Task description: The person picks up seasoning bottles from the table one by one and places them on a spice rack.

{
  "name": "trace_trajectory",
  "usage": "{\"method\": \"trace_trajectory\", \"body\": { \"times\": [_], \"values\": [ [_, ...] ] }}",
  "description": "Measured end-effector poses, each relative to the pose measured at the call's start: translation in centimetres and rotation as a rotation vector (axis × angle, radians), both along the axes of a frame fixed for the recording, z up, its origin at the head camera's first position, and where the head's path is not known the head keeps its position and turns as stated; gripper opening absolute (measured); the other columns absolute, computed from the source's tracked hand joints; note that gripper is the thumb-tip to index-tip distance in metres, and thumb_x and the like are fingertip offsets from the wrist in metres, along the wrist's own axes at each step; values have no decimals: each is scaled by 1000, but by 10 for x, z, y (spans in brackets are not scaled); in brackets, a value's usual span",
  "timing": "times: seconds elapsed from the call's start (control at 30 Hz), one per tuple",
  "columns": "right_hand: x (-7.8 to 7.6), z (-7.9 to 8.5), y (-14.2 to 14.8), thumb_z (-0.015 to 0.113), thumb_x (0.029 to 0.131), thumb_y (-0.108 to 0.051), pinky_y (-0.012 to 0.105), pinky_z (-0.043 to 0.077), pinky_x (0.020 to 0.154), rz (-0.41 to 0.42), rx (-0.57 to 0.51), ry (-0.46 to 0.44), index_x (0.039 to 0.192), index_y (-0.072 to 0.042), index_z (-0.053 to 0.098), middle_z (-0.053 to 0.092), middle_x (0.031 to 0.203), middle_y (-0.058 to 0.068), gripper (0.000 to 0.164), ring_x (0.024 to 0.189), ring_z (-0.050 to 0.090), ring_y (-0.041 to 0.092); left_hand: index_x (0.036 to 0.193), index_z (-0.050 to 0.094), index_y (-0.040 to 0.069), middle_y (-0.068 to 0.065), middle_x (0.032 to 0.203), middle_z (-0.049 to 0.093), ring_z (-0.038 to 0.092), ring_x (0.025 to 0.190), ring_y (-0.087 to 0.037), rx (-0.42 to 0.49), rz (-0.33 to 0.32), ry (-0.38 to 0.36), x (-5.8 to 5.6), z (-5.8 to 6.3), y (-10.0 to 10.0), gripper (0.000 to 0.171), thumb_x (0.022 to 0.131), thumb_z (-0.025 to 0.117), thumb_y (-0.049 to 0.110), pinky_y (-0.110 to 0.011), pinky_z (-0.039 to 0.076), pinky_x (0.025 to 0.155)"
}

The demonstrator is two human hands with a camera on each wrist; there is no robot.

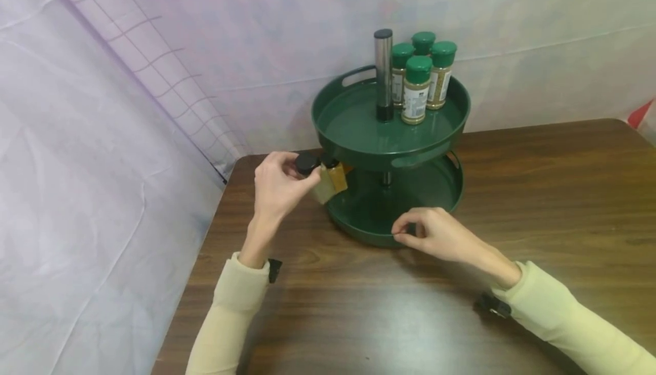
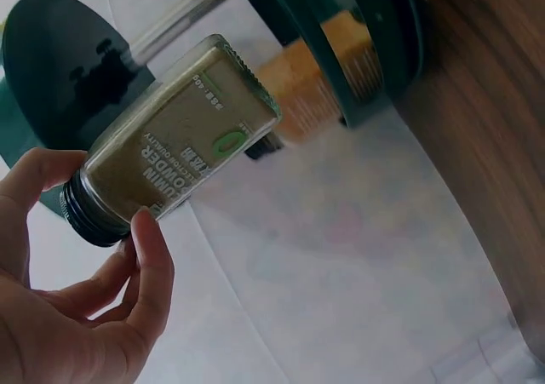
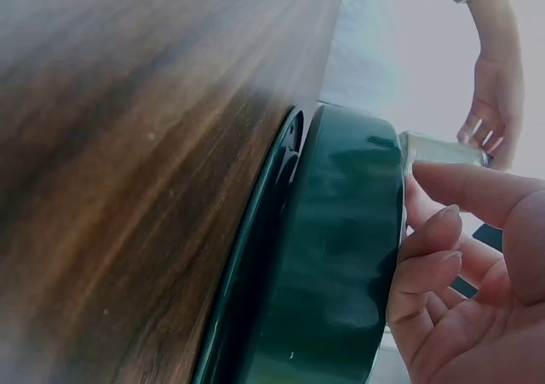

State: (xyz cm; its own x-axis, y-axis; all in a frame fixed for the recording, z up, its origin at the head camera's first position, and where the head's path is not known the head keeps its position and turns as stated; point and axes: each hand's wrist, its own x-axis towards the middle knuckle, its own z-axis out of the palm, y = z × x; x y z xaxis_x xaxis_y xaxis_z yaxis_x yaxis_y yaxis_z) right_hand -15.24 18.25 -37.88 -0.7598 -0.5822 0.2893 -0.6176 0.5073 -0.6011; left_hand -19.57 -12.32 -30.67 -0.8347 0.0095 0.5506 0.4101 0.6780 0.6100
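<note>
My left hand (image 1: 279, 184) pinches a glass jar of cumin powder (image 2: 183, 133) near its black lid. The jar is tilted, in the air beside the left of a green two-tier tray rack (image 1: 359, 234), between the tiers. Just behind it, at the left of the lower tier, a jar of orange-yellow powder (image 1: 338, 177) with a black lid is partly hidden. My right hand (image 1: 435, 235) is at the front rim of the lower tier, thumb and fingertips pinching that rim. In the right wrist view its fingers (image 3: 421, 273) curl beside the green wall.
Several spice bottles (image 1: 416, 102) with green lids stand on the upper tier, right of the metal post (image 1: 384, 73). The rack is on a brown wooden table (image 1: 538, 204), near the back edge. A pale cloth (image 1: 538, 56) hangs behind. Something red (image 1: 639, 114) shows at far right.
</note>
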Motion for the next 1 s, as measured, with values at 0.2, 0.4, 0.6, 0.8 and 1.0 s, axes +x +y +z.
{"method": "trace_trajectory", "body": {
  "times": [0.2, 0.4, 0.6, 0.8, 1.0],
  "values": [
    [0, -2, -1, 76, 91, -12, 23, 46, 56, -7, 4, -5, 97, -13, 75, 66, 87, -10, 6, 56, 48, -2, 100, 72, -5, -14, 91, 66, 66, 68, -22, -1, -41, -15, -1, -6, 17, 38, 77, 81, 24, -35, 54, 66],
    [1, -3, -2, 75, 92, -12, 23, 46, 55, 5, 13, -21, 100, -11, 75, 65, 89, -7, 8, 54, 47, -2, 98, 72, -5, -13, 90, 64, 64, 70, -22, -36, -68, -57, -4, -16, 30, 38, 77, 81, 26, -38, 53, 71],
    [1, -4, -5, 75, 92, -12, 23, 47, 55, 13, 17, -9, 100, -10, 75, 67, 90, -6, 8, 55, 48, -2, 94, 73, -2, -10, 86, 64, 61, 74, -22, -84, -37, -109, -8, -29, 35, 37, 76, 81, 29, -40, 51, 73],
    [2, -3, -6, 75, 92, -12, 23, 47, 56, 14, 26, -21, 101, -10, 75, 67, 91, -5, 9, 56, 48, -2, 95, 75, 2, -8, 86, 63, 60, 77, -22, -102, -13, -156, -10, -41, 37, 36, 76, 82, 31, -41, 51, 71],
    [3, -2, -5, 75, 92, -12, 23, 47, 55, 10, 25, -22, 101, -11, 75, 66, 90, -6, 9, 56, 48, -1, 96, 75, 2, -10, 87, 63, 59, 78, -22, -112, -19, -185, -12, -46, 39, 35, 78, 80, 31, -42, 50, 72]
  ]
}}
